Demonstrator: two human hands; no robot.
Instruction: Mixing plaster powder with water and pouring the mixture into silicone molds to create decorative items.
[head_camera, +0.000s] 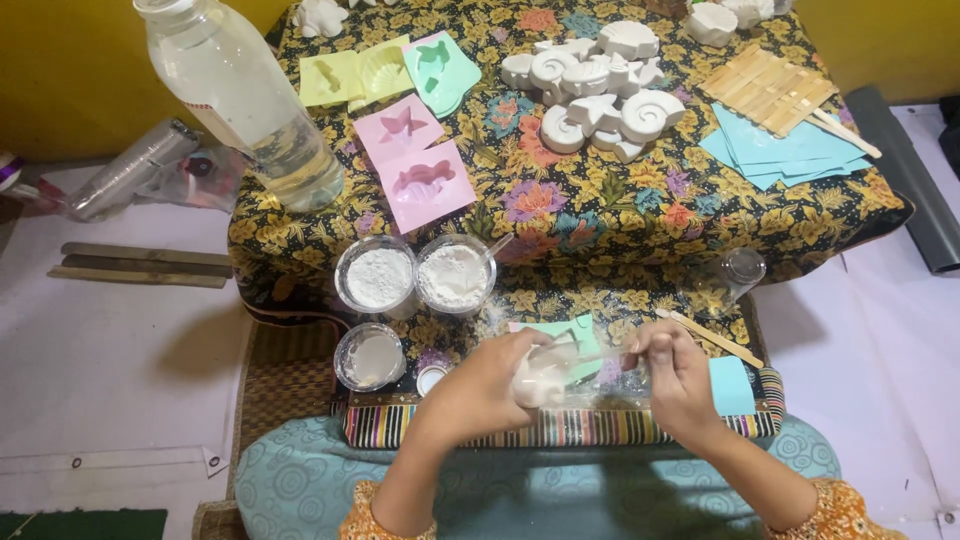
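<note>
**While both hands grip a clear cup: mixing white plaster over a green mold**

As the person sits at the low table, the left hand (490, 385) wraps around a clear cup (560, 378) holding white paste, tipped on its side, just above the striped table edge. The right hand (672, 375) pinches the cup's other end; whether it also holds a stick I cannot tell, blur hides it. A green mold (560, 332) lies directly beyond the cup, partly covered by the hands.

Nearby: two cups of white powder (378, 275), one with a spoon, and a third cup with wet mix (370, 356) to the left. A water bottle (245, 100) stands far left. Pink molds (415, 170), finished shell casts (600, 85) and flat wooden sticks (770, 88) sit further back; one stick (712, 335) lies just right of the hands.

Judgement: the step looks like working or emptying the paste toward the mold. Next would call for a steady tilt, mouth kept over the cavity, and a slow pour to avoid spilling onto the cloth.
</note>
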